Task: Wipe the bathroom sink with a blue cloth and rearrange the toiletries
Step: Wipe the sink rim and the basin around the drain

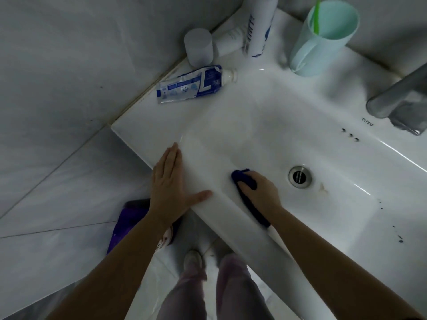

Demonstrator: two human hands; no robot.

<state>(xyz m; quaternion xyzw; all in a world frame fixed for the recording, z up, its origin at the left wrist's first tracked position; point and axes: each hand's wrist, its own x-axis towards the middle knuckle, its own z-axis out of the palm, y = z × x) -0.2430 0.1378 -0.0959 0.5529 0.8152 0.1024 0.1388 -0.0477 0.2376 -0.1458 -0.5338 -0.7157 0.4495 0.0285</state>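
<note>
1. now, nearest of all, the left hand (169,188) lies flat on the sink (231,215) front rim, well left of the drain (300,176); its fingers are straight and together, thumb spread wide, holding nothing, only bracing.
2. just left of the drain, inside the basin, the right hand (258,192) presses the cloth (242,179) onto the basin floor; its fingers curl over the bunched front of it, and the rest trails back under the wrist up the front wall.
3. judged step: wiping the basin, with the toiletries not yet sorted.
4. just right of the drain sits a brownish mark (322,188), and farther right dark specks (399,239) dot the rim; the next move likely calls for carrying the cloth across the drain to these, keeping pressure.
5. far left and behind the drain, a tube (191,85) lies flat on the ledge.
6. behind that, in the corner, stand a pale cup (199,47) and a bottle (260,26), with a second white tube (227,40) lying between them.
7. straight behind the drain stands a mug (323,35) holding a green brush (315,15); the tap (397,93) is behind and right.
8. rearranging will need a freed hand, so the cloth must be set down first.
</note>
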